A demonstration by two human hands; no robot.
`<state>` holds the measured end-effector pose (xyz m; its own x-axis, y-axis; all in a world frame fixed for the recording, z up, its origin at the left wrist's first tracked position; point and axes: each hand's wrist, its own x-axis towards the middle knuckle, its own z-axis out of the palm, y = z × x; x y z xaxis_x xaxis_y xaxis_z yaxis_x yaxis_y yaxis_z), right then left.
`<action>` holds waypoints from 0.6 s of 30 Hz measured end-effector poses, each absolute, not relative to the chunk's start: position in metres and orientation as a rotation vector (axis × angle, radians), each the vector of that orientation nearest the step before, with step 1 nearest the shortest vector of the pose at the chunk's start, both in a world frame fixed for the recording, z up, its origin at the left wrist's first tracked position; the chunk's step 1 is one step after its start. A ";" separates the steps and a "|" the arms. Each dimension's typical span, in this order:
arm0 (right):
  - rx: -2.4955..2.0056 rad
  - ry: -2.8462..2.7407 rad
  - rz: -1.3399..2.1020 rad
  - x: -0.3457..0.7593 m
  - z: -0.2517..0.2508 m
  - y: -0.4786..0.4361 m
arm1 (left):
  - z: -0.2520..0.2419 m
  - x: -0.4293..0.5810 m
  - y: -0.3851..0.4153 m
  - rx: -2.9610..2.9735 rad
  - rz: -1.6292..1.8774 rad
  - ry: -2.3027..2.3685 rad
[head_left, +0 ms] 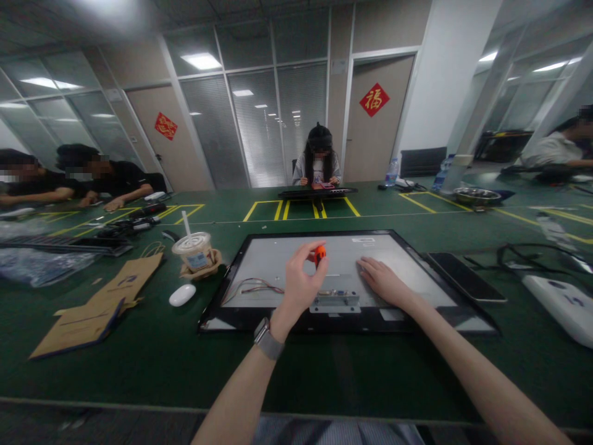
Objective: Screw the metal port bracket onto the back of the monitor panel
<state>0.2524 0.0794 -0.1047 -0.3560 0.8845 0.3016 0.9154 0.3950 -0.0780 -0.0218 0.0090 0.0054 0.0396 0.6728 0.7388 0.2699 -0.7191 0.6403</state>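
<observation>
Head view: I'd do best to steady the panel (343, 252) lightly with my right hand (382, 282), which lies flat on it, and guide the orange tool (320, 254) gently. My left hand (304, 272) pinches that tool between thumb and fingers above the panel; the bracket (337, 301) lies just beside, rightward.

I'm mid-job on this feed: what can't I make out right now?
Head view, all of these:
Orange tool: partly hidden by the left hand; I can't identify its tip.
Panel: the patch under the right hand is covered by it.
White label on the panel: print too small to read.
White device: one end cut off by the picture's right edge.
</observation>
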 end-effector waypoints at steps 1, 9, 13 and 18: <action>-1.578 -2.362 -0.149 0.253 -0.105 0.080 | 0.006 -0.021 0.009 2.012 1.741 0.959; -1.594 -2.354 -0.149 0.253 -0.106 0.081 | 0.008 -0.023 0.008 2.046 1.735 0.936; -1.572 -2.359 -0.161 0.254 -0.107 0.081 | 0.006 -0.023 0.008 2.009 1.708 0.962; -1.564 -2.356 -0.173 0.253 -0.105 0.079 | 0.006 -0.020 0.007 2.080 1.775 0.939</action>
